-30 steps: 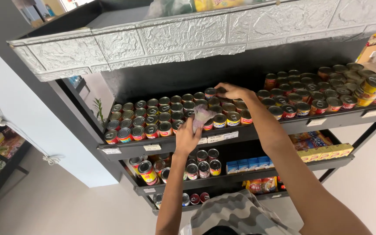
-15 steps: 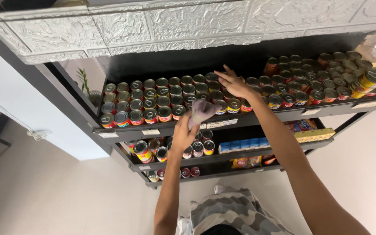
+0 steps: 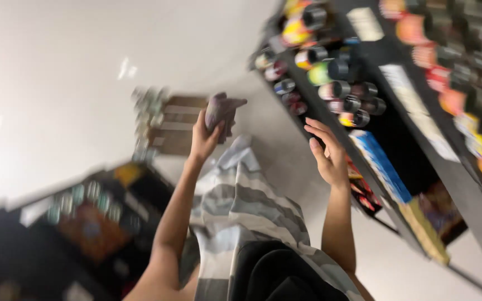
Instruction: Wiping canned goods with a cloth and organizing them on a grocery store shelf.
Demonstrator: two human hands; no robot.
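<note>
- Two shelving units frame the blurred view: a dark shelf rack (image 3: 419, 128) runs along the right side, and a second low dark rack (image 3: 85, 223) sits at lower left, well apart from the first.
- Pale floor (image 3: 57, 72) fills the upper left, between the two racks.
- A grey-and-white striped garment (image 3: 252, 217) on the person's body lies between the two forearms.
- Rows of cans (image 3: 336, 89) lie on their sides on the right rack, lids facing out; colours are smeared by motion.
- A long blue carton (image 3: 380, 164) lies on a lower shelf of the right rack, just beside the right hand.
- The right hand (image 3: 327, 156) is raised near the shelf edge, its grip wide, fingers spread and palm bare, touching nothing.
- The left hand (image 3: 205, 139) is raised on the other side of the garment, its grip closed around a small crumpled purplish-grey cloth (image 3: 221, 111).
- That cloth sticks up above the left fingers, clear of both racks; its exact kind is too blurred to tell.
</note>
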